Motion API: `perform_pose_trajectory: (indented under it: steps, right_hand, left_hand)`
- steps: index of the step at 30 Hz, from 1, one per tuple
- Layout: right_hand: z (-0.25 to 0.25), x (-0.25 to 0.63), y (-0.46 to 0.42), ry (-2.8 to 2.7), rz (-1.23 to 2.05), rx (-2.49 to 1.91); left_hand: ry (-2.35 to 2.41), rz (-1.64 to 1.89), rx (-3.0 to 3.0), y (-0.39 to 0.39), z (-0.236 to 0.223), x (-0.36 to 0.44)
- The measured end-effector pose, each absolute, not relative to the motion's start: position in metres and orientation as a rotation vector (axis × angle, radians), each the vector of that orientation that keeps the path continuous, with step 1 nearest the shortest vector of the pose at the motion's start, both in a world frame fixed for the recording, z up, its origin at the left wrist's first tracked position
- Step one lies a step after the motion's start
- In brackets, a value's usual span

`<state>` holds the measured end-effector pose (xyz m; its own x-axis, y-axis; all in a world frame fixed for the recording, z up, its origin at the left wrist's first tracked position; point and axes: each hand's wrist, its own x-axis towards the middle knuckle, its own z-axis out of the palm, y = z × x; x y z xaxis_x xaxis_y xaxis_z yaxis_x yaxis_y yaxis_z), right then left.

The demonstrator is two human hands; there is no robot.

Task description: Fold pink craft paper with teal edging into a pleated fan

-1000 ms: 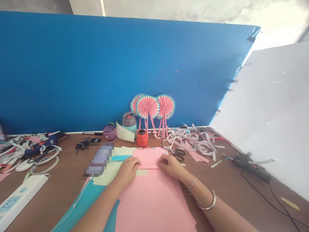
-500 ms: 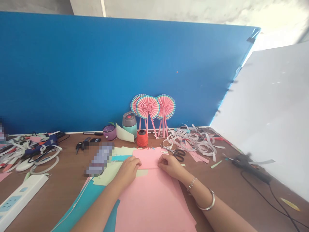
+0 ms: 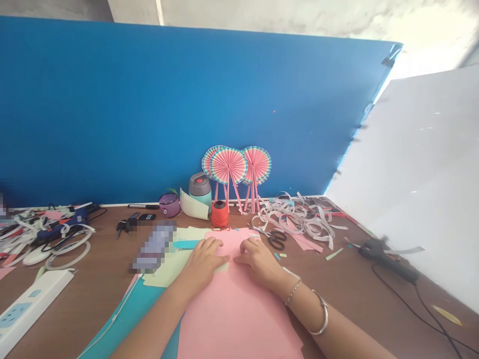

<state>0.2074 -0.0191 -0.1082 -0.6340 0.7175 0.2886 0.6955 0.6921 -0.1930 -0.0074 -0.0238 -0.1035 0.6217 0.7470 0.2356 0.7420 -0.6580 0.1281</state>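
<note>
A folded pink paper (image 3: 232,244) lies at the far end of a stack of larger pink sheets (image 3: 239,314). My left hand (image 3: 205,259) grips its left side, fingers bent over the top and thumb stretched inward along the near fold. On the right side my right hand (image 3: 258,262) holds the same paper in a like way, its thumb pointing toward the left one. Both thumbs rest near the folded edge with a small gap between them. The fingertips partly cover the paper. A pale green scrap (image 3: 222,268) shows just below my left thumb.
Scissors (image 3: 277,238) lie beyond my right hand, near a heap of curled paper strips (image 3: 299,217). Pink pleated paper fans (image 3: 229,165) stand by the blue partition. A red spool (image 3: 220,214), an insulated flask (image 3: 200,192), a glue gun (image 3: 389,262) and a power strip (image 3: 35,304) surround the papers.
Both hands have moved closer together, and their thumbs now extend inward along the fold. My right hand has shifted left and slightly nearer. A small blue scrap now shows beside the scissors.
</note>
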Motion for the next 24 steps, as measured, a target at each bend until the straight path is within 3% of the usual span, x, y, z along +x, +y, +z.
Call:
perform_pose_trajectory:
  steps: [19, 24]
  right_hand:
    - [-0.1, 0.227, -0.02, -2.518, 0.145, -1.123]
    - [-0.105, 0.227, -0.018, -2.471, 0.184, -1.058]
  left_hand:
    - [1.296, 0.591, 2.563, -0.008, -0.104, -0.044]
    - [1.361, 1.006, 2.386, -0.008, -0.108, -0.043]
